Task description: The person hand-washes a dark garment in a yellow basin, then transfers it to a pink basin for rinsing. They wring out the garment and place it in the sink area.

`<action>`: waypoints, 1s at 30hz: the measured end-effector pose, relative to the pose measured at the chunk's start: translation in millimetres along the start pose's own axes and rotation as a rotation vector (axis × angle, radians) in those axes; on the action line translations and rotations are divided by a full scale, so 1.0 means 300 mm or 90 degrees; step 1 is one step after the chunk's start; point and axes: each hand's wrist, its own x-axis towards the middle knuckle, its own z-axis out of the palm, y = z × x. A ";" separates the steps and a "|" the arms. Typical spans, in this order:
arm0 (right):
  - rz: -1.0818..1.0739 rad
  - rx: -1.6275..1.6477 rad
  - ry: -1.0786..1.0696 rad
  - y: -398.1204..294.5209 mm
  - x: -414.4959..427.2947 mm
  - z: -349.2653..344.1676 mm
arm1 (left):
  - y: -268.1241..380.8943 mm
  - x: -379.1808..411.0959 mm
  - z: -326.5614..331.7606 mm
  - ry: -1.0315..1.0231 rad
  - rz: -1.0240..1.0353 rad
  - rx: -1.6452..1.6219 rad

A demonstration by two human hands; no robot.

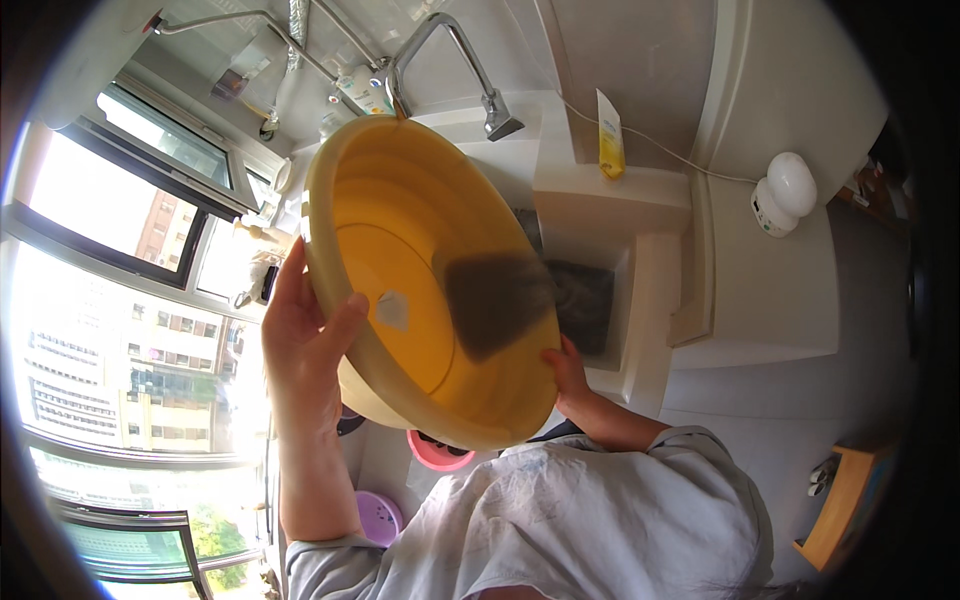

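A large yellow plastic basin (397, 195) is held up and tilted over the near side of a white laundry sink (652, 300). My left hand (307, 330) grips its left rim, thumb inside and fingers outside. At the lower right, my right hand (566, 371) holds the opposite rim, with its fingers partly hidden behind the basin. Inside the basin are a blurred dark patch, which I cannot identify, and a small whitish patch at its bottom. Dark contents (585, 300) lie in the sink bowl. A chrome faucet (499, 112) stands beyond the basin.
A yellow-and-white tube (611, 142) stands on the sink's ledge. To the right, a white rounded device (787, 187) is on a counter. A pink basin (442, 454) with dark items and a purple basin (381, 517) are on the floor. Windows (112, 210) line the left side.
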 end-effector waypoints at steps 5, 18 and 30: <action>0.005 -0.009 -0.020 0.045 -0.021 0.011 | -0.006 -0.058 -0.018 0.011 0.033 -0.043; 0.077 -0.044 -0.002 0.060 -0.140 0.042 | 0.040 -0.141 -0.008 0.001 0.047 -0.051; 0.078 -0.066 -0.063 0.054 -0.197 0.053 | 0.123 -0.225 0.029 0.006 0.054 0.042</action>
